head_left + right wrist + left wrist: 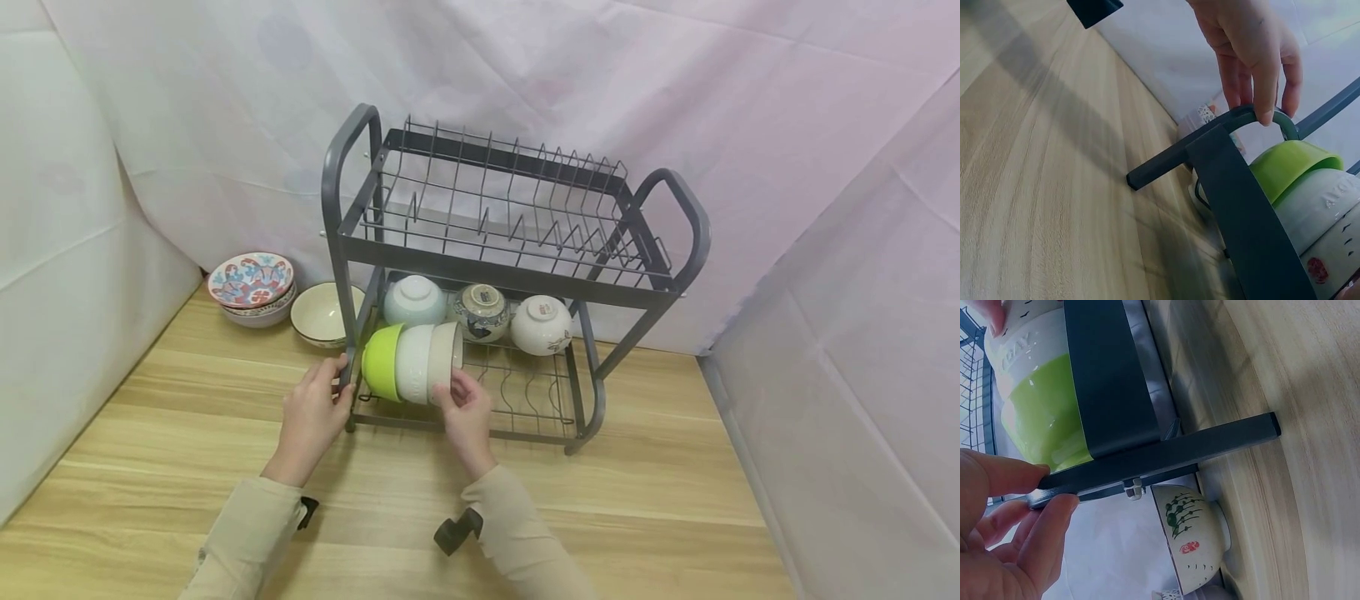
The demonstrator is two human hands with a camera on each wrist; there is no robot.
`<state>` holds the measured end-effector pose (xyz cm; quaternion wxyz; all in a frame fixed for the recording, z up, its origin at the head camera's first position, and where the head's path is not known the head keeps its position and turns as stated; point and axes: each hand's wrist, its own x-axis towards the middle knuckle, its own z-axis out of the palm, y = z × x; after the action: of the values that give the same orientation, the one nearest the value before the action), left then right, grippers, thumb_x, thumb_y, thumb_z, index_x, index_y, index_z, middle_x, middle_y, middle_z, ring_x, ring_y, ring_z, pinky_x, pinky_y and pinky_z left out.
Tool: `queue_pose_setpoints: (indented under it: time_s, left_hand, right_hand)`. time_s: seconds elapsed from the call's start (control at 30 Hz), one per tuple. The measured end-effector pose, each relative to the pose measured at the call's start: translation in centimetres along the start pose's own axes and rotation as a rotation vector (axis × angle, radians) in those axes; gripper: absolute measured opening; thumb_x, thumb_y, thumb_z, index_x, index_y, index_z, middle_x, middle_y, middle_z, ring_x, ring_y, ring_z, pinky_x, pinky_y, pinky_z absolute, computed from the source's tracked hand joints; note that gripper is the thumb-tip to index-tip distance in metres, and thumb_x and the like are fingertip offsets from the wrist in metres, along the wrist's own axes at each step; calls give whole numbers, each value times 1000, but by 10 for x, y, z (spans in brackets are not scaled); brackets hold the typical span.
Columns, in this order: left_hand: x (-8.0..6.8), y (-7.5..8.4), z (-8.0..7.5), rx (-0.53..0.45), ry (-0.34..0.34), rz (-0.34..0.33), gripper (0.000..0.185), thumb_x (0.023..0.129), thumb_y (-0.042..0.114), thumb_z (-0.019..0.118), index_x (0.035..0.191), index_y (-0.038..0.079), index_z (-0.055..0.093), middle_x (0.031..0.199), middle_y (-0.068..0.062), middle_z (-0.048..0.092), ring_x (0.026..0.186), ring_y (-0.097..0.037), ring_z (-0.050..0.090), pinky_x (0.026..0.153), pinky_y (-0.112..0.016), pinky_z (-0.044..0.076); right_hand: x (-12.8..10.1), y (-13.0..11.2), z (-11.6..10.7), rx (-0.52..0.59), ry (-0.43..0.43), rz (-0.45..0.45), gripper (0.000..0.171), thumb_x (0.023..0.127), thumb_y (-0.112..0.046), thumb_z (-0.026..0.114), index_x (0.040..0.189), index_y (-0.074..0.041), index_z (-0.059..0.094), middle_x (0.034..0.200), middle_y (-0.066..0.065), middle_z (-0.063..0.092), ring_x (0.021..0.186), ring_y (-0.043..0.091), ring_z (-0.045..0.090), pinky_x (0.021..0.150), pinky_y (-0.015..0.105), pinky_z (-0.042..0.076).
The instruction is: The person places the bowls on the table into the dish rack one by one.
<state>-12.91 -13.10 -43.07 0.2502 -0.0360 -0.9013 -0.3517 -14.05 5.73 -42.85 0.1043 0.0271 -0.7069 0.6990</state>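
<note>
A dark two-tier dish rack (465, 260) stands on the wooden table. On its lower tier, at the front left, a green bowl (382, 362), a white bowl (414, 364) and a cream bowl (442, 360) stand on edge, nested together. My right hand (467, 412) pinches the rim of the cream bowl. With thumb and fingers, my left hand (313, 414) grips the rack's front left post (1110, 464). Behind the nested bowls, a pale blue bowl (414, 302), a patterned bowl (482, 315) and a white bowl with a twig print (542, 327) sit upside down.
Left of the rack, stacked bowls (252, 283) with a red-and-blue patterned one on top stand beside a cream bowl with a dark rim (318, 317). The upper tier (498, 196) has upright wire dividers. Pale cloth (525, 67) hangs behind and at both sides.
</note>
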Motion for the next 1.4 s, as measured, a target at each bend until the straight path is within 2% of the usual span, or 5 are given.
queue_pose_setpoints:
  time_s: [0.43,0.87,1.07,1.23,1.4]
  left_hand:
    - [0,-1,1,7,6,9,33,72,-7,66,104,-7,56,96,-27,60,68,-36,65,58,-47,52]
    - [0,0,0,-2,5,11,32,72,-8,66,103,-7,56,96,-27,60,69,-36,65,57,-46,53]
    - [0,0,1,-1,7,16,33,72,-9,66,103,-8,56,96,-27,60,69,-37,65,57,-46,53]
    - [-1,-2,1,-4,14,22,33,72,-8,66,103,-8,55,98,-27,59,68,-36,65,56,-44,54]
    - [-1,-2,2,-5,19,29,33,72,-7,66,104,-8,55,98,-27,59,68,-36,65,55,-43,54]
  right_hand:
    - [-4,-20,-5,-72,-85,-19,27,81,5,59,107,14,56,102,29,61,98,40,59,90,41,46]
    - [-12,-13,-56,-242,-203,-260,41,84,-2,59,123,8,48,121,22,55,113,32,52,98,35,39]
    - [-6,-34,-101,-245,-112,-407,40,82,8,55,121,12,46,119,26,53,112,22,53,96,26,41]
    - [8,-57,-139,-170,-2,-490,41,80,17,49,120,18,42,117,3,58,109,9,53,94,21,42]
    - [22,-81,-165,-237,231,-466,37,83,11,51,119,14,47,109,-2,60,101,9,55,88,18,44]
